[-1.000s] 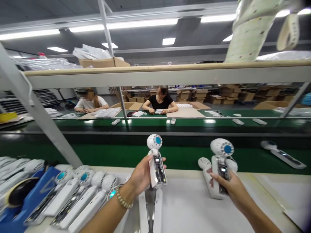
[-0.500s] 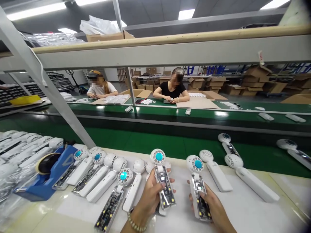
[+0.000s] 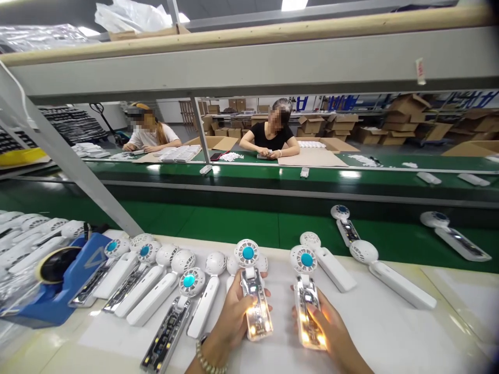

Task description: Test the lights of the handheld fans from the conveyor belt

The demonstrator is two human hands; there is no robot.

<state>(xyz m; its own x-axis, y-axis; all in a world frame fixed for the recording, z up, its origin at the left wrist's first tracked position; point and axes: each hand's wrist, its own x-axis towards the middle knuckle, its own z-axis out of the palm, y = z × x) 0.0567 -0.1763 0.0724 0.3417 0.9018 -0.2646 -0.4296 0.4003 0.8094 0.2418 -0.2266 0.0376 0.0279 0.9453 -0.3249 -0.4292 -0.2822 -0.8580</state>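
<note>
A lit fan is in the left hand, which curls closed round its handle; its long axis runs from just short of twelve o'clock to just short of six. At its three o'clock, near but apart, a second lit fan points much the same way, gripped by the right hand. At that nearer hand's one o'clock, a white fan lies ten-to-four.

bright; glare on green surface
</note>
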